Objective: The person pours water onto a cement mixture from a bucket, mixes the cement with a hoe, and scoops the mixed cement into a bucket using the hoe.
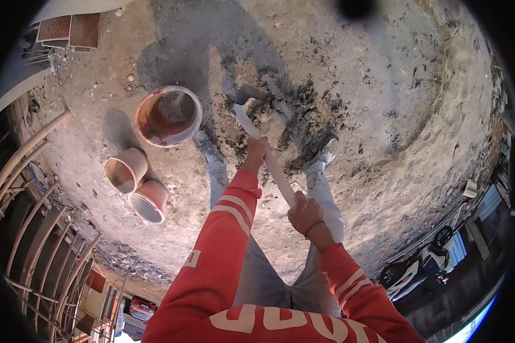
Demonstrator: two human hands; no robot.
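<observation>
The long pale handle (278,176) slants across the middle of the view, its near end at the person's waist side and its far end reaching the dark, wet-looking heap (292,108) on the ground (383,188). The shape of the tool's far end is hard to tell, as it lies against the lumpy material.

The handle passes between the left shoe (210,151) and the right shoe (325,153), apart from both. The heap spreads ahead of the shoes, and its ragged edge comes close to the right one. Beyond the right shoe, pale rough ground stretches wide toward a motorbike (420,267) near the right border. On the other side the room is tighter: the large bucket (169,116) stands just beside the left shoe, its rim coated with pale residue. Two smaller buckets, the upper one (126,170) and the lower one (148,201), sit close together nearer the body. Farther out, curved poles (31,154) line the left border.

The left hand (257,150) is closed around the handle toward its far end, fingers wrapped. The right hand (305,214) grips it close to the near end, fingers curled round, with a dark band (311,230) at the wrist. Both red sleeves reach forward from the body.
</observation>
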